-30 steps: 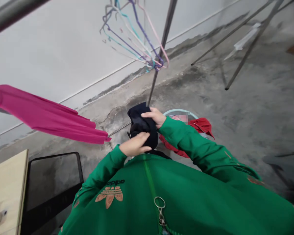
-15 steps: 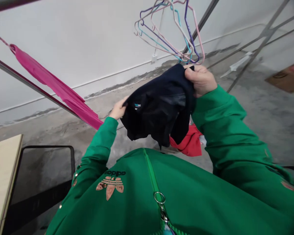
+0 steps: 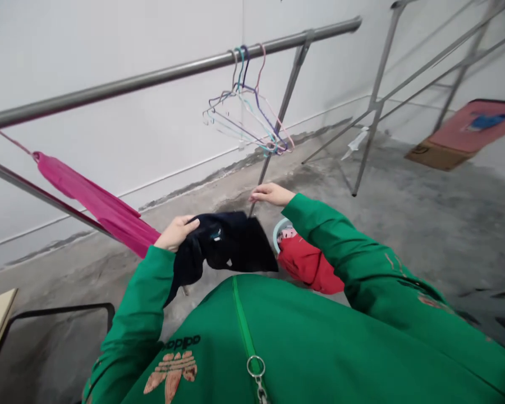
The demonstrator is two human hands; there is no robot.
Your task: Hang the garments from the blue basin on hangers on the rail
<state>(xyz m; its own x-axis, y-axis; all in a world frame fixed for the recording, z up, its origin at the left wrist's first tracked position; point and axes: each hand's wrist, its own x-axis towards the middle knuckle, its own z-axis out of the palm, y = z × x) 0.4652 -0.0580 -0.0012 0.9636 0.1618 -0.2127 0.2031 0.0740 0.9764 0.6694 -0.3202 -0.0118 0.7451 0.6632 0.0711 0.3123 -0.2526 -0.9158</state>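
Observation:
A dark navy garment (image 3: 235, 241) with a small light print and a whitish tag hangs bunched from my left hand (image 3: 179, 231), whose thumb and fingers are closed on its left end. Its right end droops free, so I cannot tell what kind of garment it is. My right hand (image 3: 273, 194) is just above and to the right of the cloth, apart from it. Its fingers are loosely bent with nothing in them. Beyond that hand, several thin coloured hangers (image 3: 258, 115) hang from a metal rail (image 3: 151, 78).
A pink cloth (image 3: 92, 196) hangs at the left of the rack. On the floor below my right arm is a pale basin (image 3: 276, 233) with a red cloth (image 3: 309, 264) spilling over it. Another metal rack (image 3: 376, 104) and a cardboard box (image 3: 435, 154) stand at the right.
My right hand has let go of the dark garment and moved left and down. My left hand has drawn the garment lower and to the left. The view has tilted up, showing the rail.

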